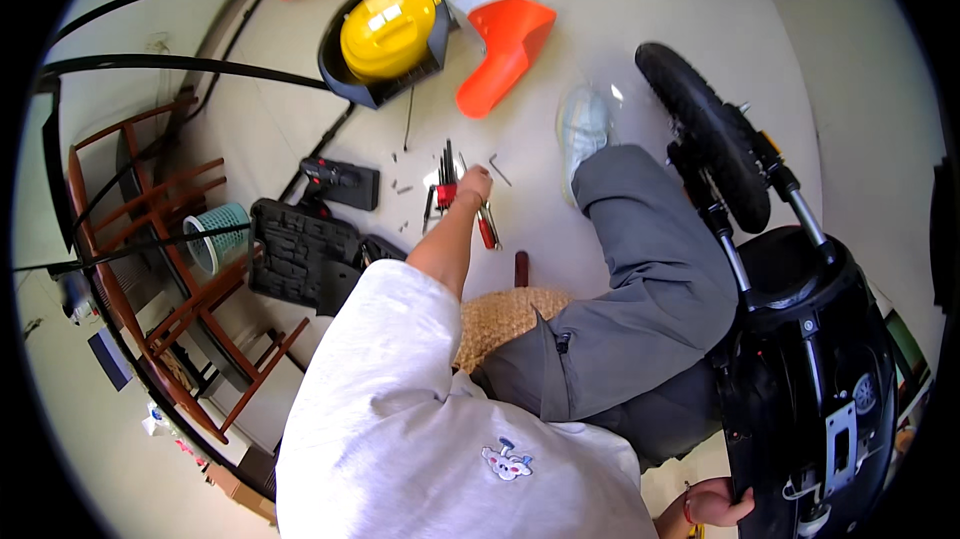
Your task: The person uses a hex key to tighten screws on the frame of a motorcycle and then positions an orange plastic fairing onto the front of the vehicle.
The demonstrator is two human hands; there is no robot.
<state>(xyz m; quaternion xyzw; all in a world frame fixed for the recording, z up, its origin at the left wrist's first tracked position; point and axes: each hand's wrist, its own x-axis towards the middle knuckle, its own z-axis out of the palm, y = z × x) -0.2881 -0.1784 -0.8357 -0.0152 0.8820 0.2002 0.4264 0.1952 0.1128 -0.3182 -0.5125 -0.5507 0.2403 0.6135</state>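
Observation:
My left hand reaches down to a cluster of tools on the floor, its fingers curled. What they grip, if anything, is hidden. Close beside it lie a hex key set in a red holder and a red-handled hand tool. An L-shaped hex key rests to their right. At the lower right, my right hand is closed over the edge of a black electric scooter's body. The scooter's front wheel points away from me.
Left of the tools sit a cordless drill and an open black tool case. Small screws are scattered nearby. Farther off are a yellow helmet and an orange panel. Wooden chairs and a mint basket stand left.

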